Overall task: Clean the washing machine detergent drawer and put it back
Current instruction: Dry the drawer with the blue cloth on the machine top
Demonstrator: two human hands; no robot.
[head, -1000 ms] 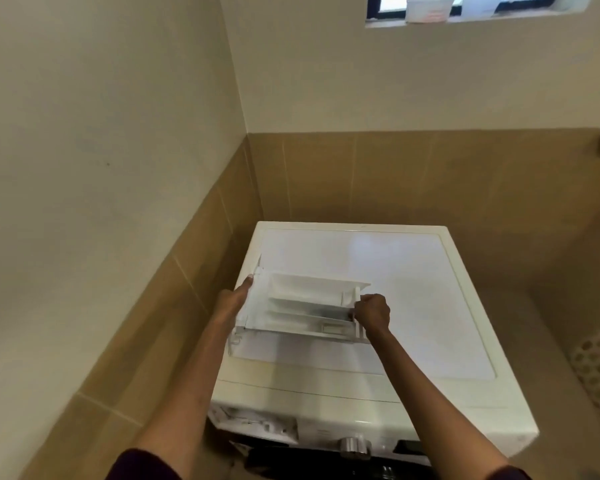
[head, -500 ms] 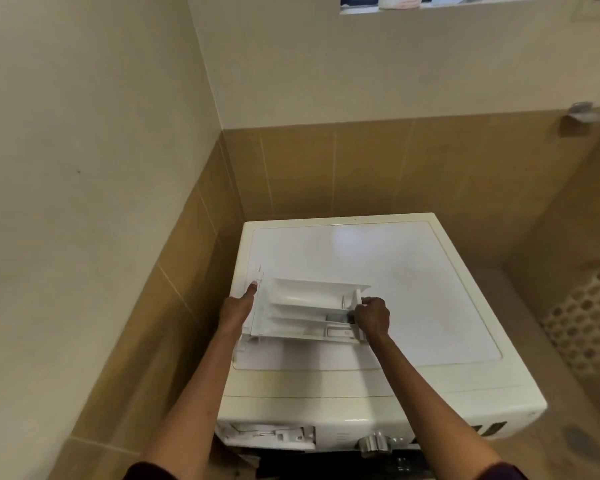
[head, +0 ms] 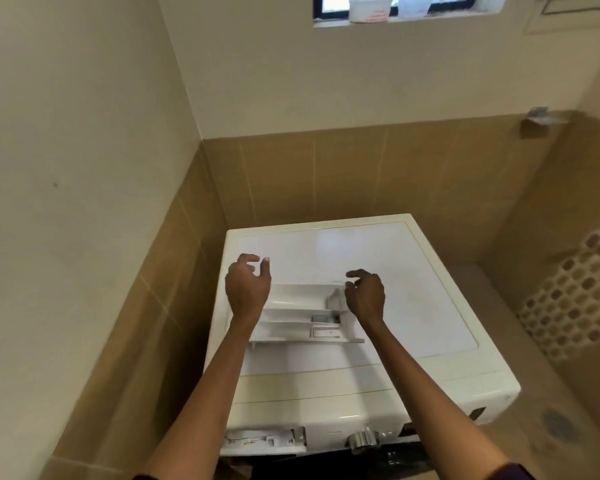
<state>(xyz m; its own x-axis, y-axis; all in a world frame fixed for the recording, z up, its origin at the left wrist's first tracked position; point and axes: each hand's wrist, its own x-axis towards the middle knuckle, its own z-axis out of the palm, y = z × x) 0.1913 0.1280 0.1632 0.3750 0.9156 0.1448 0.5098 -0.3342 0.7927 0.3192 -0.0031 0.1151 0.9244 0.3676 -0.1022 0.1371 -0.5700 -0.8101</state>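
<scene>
Head: drawer (head: 298, 306) on washer top (head: 413, 289) near left edge; left hand (head: 248, 289), right hand (head: 366, 294) slack, empty.

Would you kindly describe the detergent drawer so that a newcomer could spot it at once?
Find the white washing machine in the tiled corner. On its top, near the front left, lies the detergent drawer, between the left hand and right hand. It alone is a loose white tray split into compartments.
</scene>
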